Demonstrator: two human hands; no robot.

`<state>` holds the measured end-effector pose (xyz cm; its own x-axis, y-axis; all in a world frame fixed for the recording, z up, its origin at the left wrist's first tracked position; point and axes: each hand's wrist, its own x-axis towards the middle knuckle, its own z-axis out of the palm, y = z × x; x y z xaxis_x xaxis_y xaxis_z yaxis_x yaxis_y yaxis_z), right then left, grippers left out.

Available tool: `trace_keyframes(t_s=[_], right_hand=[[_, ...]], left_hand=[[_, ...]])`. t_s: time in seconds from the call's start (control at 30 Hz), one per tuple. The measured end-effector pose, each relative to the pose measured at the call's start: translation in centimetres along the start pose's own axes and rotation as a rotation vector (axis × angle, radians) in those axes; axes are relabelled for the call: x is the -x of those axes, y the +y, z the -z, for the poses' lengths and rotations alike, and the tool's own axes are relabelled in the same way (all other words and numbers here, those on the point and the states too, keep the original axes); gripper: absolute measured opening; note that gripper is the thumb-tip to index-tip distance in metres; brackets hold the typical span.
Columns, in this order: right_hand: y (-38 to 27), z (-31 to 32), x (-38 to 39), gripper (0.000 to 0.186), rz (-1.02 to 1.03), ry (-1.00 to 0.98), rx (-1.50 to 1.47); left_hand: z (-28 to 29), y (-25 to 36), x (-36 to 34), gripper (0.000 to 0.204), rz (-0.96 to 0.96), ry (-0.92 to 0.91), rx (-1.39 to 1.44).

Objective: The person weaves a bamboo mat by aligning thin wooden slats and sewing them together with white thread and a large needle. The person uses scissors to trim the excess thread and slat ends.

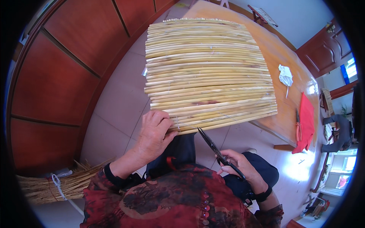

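Observation:
A mat of pale yellow reed stalks (211, 72), laid side by side and bound with thin thread, rests partly on a wooden table and reaches past its near left edge towards my lap. My left hand (156, 127) pinches the mat's near left corner, thumb and fingers closed round the last stalks. In my right hand (237, 163) is a pair of black scissors (213, 147), the fingers at its handles. Its narrow tips touch or nearly touch the mat's near edge, close to a loose thread. Whether the blades hold the thread I cannot tell.
On the brown table (266, 125) lie a crumpled white cloth (285, 76), a red cloth (305, 121) and an orange-handled tool (298, 129). A tied bundle of stalks (49, 188) is on the floor at lower left. Red-brown wooden panels (53, 76) stand along the left.

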<state>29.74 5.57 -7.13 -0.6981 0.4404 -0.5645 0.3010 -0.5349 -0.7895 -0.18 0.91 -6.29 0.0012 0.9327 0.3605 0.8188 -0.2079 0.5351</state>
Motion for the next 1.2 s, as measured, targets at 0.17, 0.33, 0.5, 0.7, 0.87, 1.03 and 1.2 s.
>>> trace_keyframes(t_s=[0.17, 0.33, 0.5, 0.7, 0.87, 1.03, 1.2], right_hand=[[-1.3, -0.5, -1.6, 0.044, -0.036, -0.076, 0.052], [-2.6, -0.7, -3.1, 0.053, -0.104, -0.172, 0.051], [-2.3, -0.1, -3.8, 0.042, -0.113, -0.212, 0.093], [-2.8, 0.3, -3.4, 0.053, -0.169, -0.260, -0.014], [-1.6, 1.3, -2.5, 0.056, -0.141, -0.211, -0.049], [-1.9, 0.7, -2.4, 0.057, -0.132, -0.212, -0.026], [-2.2, 0.9, -3.0, 0.055, -0.154, -0.210, 0.013]], left_hand=[[-0.5, -0.8, 0.6, 0.025, -0.037, 0.031, 0.046], [-0.7, -0.9, 0.8, 0.024, -0.068, 0.067, 0.045], [-0.7, -0.5, 0.9, 0.026, -0.061, 0.090, 0.003], [-1.2, 0.2, -0.3, 0.025, -0.083, 0.039, -0.023], [-0.6, -0.6, -0.5, 0.023, -0.109, -0.026, 0.030], [-1.1, -1.1, -0.2, 0.019, -0.054, 0.014, 0.044], [-1.2, -0.3, -0.2, 0.020, -0.023, 0.101, 0.034]])
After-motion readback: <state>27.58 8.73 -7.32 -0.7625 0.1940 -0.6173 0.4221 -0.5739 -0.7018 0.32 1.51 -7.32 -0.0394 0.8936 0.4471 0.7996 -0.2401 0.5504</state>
